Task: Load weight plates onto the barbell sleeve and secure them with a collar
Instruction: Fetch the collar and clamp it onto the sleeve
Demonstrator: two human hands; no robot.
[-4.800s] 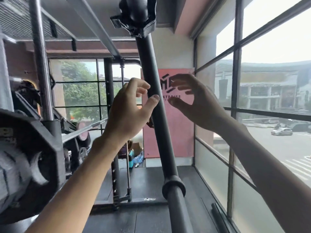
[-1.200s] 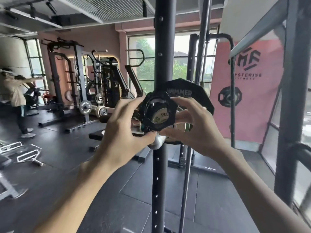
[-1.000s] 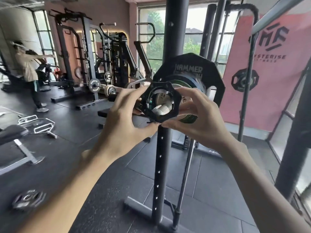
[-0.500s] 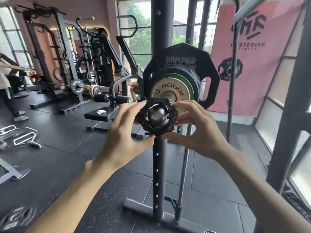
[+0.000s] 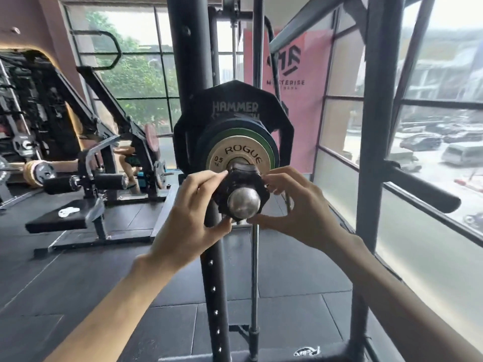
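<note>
Sleeve (image 5: 244,203): bare round steel end, facing the camera and standing proud of the collar.

Edges and room, all placed from the sleeve:
- Upright (image 5: 188,61), black with holes, runs behind the sleeve, above and below it.
- Rod (image 5: 254,270), thin chrome, drops to the floor just right of and below the sleeve.
- Post (image 5: 371,152), grey, stands well apart to the right, with windows beyond.
- Floor (image 5: 78,283), dark mats, lies open below and to the left.
- Bench (image 5: 52,222), black pad, is well apart to the lower left.
- Open air in front of the sleeve, between it and the camera.

Plates, behind the sleeve end, threaded on it:
- Rogue plate (image 5: 235,152), small and cream, nearest.
- Green plate (image 5: 268,142), only a rim showing round the cream one.
- Hammer plate (image 5: 235,105), large, black, many-sided, rearmost.

Collar (image 5: 240,188): black, lobed, ringed round the sleeve just in front of the Rogue plate. Whether it touches that plate cannot be told.

Left hand (image 5: 190,218): left of the sleeve. Its fingers (image 5: 222,175) pinch the collar, forefinger on the upper left edge, thumb under the lower left.

Right hand (image 5: 295,212): right of the sleeve. Its fingers (image 5: 257,220) pinch the collar, thumb under the lower right edge, the others curled on the upper right.
</note>
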